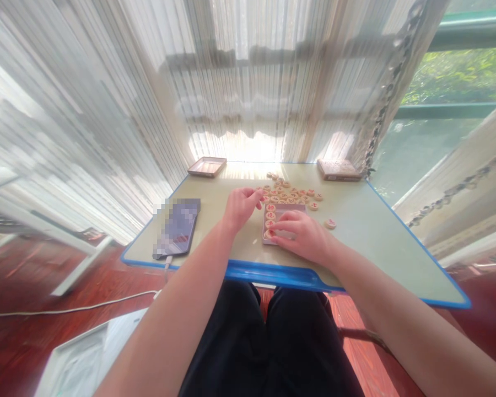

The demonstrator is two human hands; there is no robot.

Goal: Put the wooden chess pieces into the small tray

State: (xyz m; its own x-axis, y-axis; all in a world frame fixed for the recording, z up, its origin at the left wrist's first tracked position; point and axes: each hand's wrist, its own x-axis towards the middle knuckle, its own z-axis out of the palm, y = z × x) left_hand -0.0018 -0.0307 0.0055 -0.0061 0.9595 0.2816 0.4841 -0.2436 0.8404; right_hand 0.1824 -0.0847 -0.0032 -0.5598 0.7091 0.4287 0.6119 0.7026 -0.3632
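Observation:
A shallow open box point(287, 208) lies near the table's front edge, with a column of round wooden Chinese chess pieces point(270, 215) along its left side. My right hand point(300, 234) reaches over the box, thumb and forefinger closed around the nearest chess piece point(269, 234) of that column. Just left of the box's far corner, my left hand point(243, 207) is half curled, its fingertips close together beside the loose pieces. Whether anything is between those fingertips is hidden. A loose pile of chess pieces point(291, 197) with red characters spreads behind the box.
A tablet or large phone point(179, 229) with a cable lies at the table's left. An open box lid point(207, 166) is at the back left, a closed box point(339, 169) at the back right. One stray chess piece point(330, 224) sits right of my right hand. A blue rim point(273, 271) edges the table point(380, 253).

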